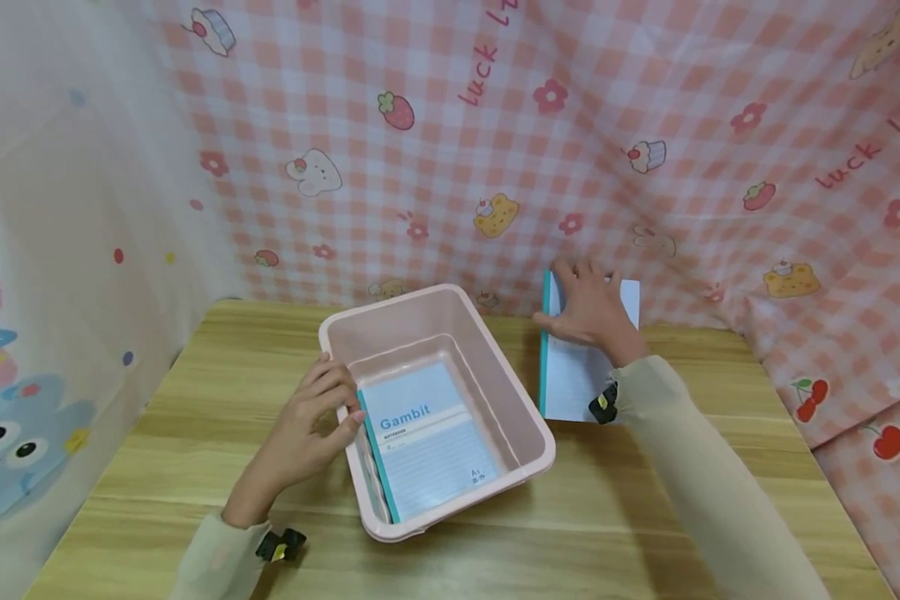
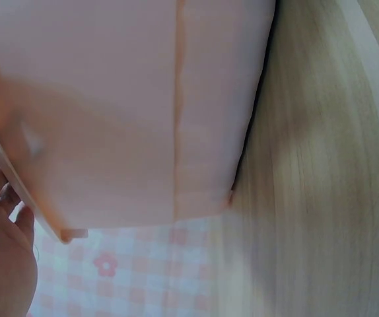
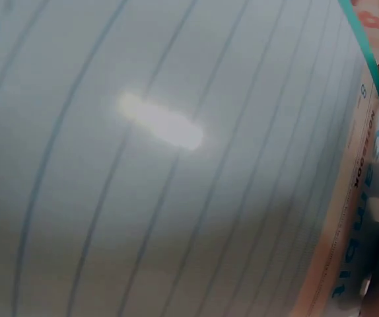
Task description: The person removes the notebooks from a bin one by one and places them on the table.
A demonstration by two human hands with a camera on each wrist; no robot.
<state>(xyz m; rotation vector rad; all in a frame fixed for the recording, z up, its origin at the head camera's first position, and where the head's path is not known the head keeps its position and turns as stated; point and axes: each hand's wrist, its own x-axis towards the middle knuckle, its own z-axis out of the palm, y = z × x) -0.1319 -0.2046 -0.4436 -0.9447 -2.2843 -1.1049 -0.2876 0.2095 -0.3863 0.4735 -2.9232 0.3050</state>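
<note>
Fingers of the right hand (image 1: 588, 304) are spread and bent over the far edge of the loose notebook (image 1: 570, 375), thumb at its teal spine on the left; we judge that so wide a grip suits a thin thing with little to hold. On the left hand (image 1: 311, 425), fingers and thumb clasp the left rim of the pink basin (image 1: 397, 329), probably to steady it. Farther out, we see the right wrist over the cover, its forearm slanting in from the near right, while the left forearm comes from the near left. The loose notebook's far end shows against the checked curtain (image 1: 435, 125); we cannot tell how far it is raised off the counter (image 1: 607, 533). To its left, a second notebook (image 1: 427, 450) lies in the basin, cover up, spine along the left wall.
</note>
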